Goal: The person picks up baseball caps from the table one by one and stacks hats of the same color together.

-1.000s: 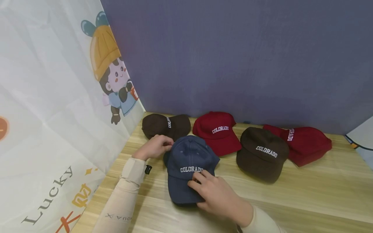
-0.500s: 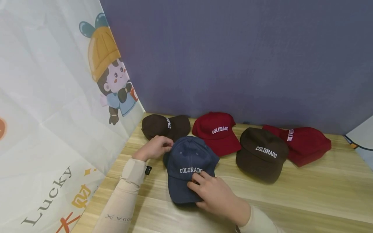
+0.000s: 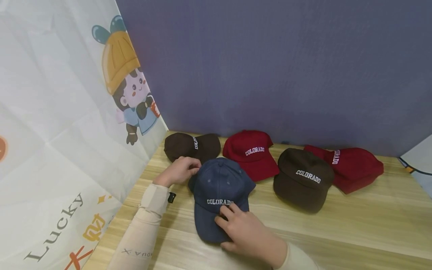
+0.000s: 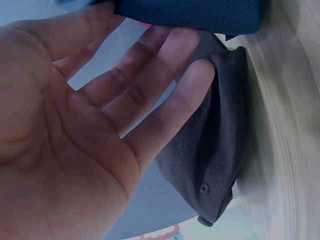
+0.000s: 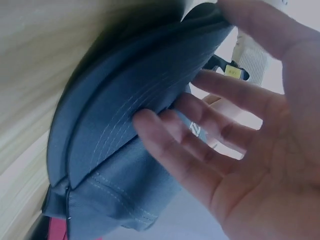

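Observation:
A navy blue baseball cap (image 3: 219, 183) with white COLORADO lettering lies crown up, brim toward me. My left hand (image 3: 179, 170) pinches its back left edge; in the left wrist view the thumb and index finger meet at the blue cloth (image 4: 195, 15), the other fingers loosely extended. With my right hand (image 3: 244, 230) I hold the brim's right side, fingertips on top and thumb at its edge. In the right wrist view a second dark blue brim layer (image 5: 57, 150) shows under the top brim (image 5: 145, 95). Whether it belongs to another cap stacked beneath, I cannot tell.
Behind stand a brown cap (image 3: 179, 146), turned sideways, and a red cap (image 3: 251, 153). To the right, another brown cap (image 3: 303, 180) touches a second red cap (image 3: 359, 168). A blue-grey panel (image 3: 270, 75) closes off the wooden table's (image 3: 371, 225) back; a printed white sheet (image 3: 60, 123) hangs left.
The blue cap's front and brim have shifted slightly toward me, and my right hand has moved down with them. My left hand has stayed nearly still. The other caps have not moved.

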A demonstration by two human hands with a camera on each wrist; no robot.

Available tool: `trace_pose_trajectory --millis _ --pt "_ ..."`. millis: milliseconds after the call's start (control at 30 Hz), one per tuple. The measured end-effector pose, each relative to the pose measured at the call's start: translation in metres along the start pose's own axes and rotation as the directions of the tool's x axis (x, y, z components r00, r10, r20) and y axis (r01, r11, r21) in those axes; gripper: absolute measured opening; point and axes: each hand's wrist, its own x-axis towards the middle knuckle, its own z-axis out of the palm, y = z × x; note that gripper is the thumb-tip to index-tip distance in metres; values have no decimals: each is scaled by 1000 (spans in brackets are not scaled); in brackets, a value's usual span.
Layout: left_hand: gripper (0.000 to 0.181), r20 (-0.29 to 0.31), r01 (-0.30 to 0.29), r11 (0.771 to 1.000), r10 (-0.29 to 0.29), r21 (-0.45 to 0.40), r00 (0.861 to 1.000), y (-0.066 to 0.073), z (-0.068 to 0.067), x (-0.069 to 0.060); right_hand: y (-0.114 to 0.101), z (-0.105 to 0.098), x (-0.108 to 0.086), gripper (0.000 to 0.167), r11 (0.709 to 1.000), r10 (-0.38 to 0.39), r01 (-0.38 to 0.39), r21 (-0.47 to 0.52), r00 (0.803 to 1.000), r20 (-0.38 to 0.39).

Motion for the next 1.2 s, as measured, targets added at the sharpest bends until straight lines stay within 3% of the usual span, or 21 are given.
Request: trace_pose_trajectory --millis 167,367,533,600,700,900,1200 --pt "16 -17 18 999 -18 -31 1000 3 0 0 -4 0 -1 51 1000 19 -19 -5 1000 8" --pt "31 -18 85 985 -89 -153 996 11 -1 1 -4 -1 -1 52 1000 23 -23 -12 1000 13" --pt "72 59 161 969 -152 -189 987 22 1 1 -5 -2 -1 53 999 10 -9 -31 1000 18" --pt "88 78 167 969 -155 -183 985 26 3 0 -6 -3 -1 53 1000 4 -4 -24 1000 25" --pt "99 82 151 973 -138 -175 987 30 7 0 -6 -4 -1 51 1000 -5 4 6 999 34" --pt "90 80 100 981 -88 -166 993 31 10 2 -5 -4 -4 49 998 -42 41 44 999 15" --pt "67 62 14 984 -4 -176 998 25 4 1 -7 -6 -5 48 992 -96 97 83 995 -18"
